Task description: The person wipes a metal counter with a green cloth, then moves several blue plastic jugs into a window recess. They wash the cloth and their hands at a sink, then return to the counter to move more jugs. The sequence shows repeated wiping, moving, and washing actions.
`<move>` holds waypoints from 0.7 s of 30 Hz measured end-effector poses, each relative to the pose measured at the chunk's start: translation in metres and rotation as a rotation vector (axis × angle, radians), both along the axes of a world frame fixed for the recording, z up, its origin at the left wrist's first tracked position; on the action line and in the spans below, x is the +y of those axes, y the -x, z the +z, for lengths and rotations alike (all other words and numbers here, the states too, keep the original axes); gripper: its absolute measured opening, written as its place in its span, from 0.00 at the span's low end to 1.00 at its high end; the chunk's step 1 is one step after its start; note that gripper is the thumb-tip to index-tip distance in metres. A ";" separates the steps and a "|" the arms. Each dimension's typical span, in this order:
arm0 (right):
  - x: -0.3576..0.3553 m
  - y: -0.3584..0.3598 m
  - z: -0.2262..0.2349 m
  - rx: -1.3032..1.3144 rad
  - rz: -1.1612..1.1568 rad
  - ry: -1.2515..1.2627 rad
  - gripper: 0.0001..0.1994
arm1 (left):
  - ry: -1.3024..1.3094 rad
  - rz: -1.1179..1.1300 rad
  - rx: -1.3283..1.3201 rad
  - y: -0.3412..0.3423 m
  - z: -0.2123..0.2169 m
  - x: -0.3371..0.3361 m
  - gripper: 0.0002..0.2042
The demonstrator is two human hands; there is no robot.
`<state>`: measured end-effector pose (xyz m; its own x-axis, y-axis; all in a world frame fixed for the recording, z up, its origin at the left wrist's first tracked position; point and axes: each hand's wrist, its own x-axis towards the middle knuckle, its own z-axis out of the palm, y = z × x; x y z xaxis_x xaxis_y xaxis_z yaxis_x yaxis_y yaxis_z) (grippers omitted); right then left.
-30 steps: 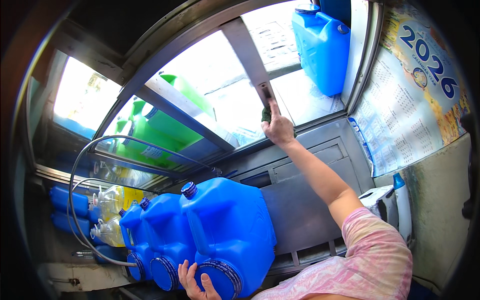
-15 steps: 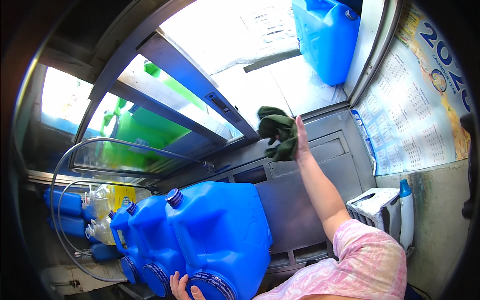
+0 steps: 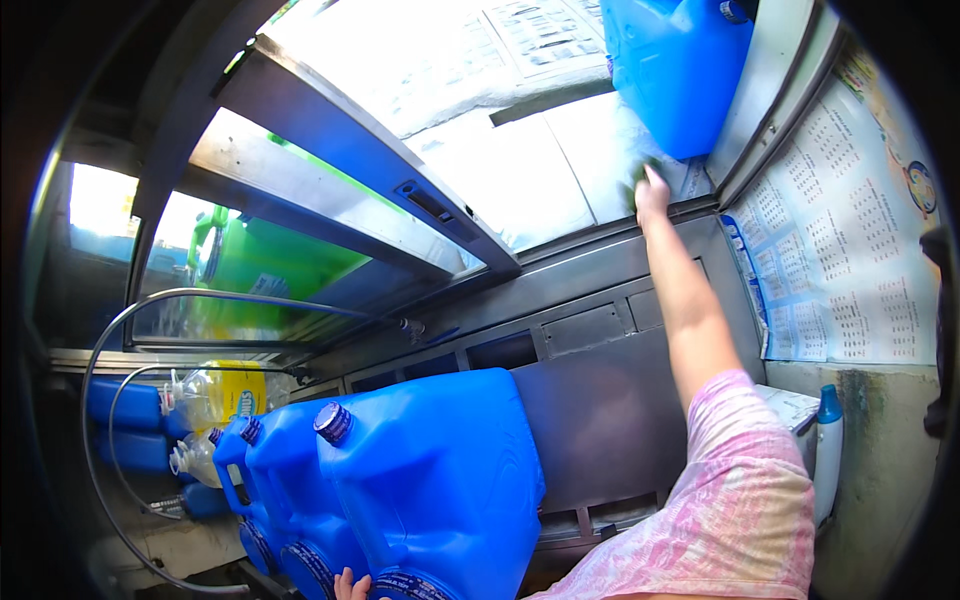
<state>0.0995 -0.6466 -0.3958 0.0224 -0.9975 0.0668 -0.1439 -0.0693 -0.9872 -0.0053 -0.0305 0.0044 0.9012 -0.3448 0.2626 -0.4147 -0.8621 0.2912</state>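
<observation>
My right hand [image 3: 651, 190] reaches up with the arm stretched out and presses a dark green cloth [image 3: 634, 180] against the window glass [image 3: 560, 170], just below a big blue jug [image 3: 675, 70] that stands behind the pane. Only the fingertips of my left hand [image 3: 350, 585] show at the bottom edge. They rest against the base of a row of three large blue jugs [image 3: 440, 480] lying on their sides. Whether those fingers grip anything is cut off by the frame.
A sliding metal window frame [image 3: 350, 170] crosses the upper left, with a green container [image 3: 260, 265] behind it. A calendar poster [image 3: 850, 260] hangs on the right wall above a white bottle with a blue cap [image 3: 828, 450]. Clear hoses [image 3: 110, 400] and a yellow bottle [image 3: 235, 395] sit at left.
My right hand left the window handle, took up the green cloth at the ledge and moved it right and up onto the glass beside the blue jug.
</observation>
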 end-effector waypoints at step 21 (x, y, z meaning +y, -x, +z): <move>-0.049 -0.028 -0.028 1.318 0.062 0.261 0.25 | -0.134 -0.009 0.061 -0.002 0.005 -0.008 0.20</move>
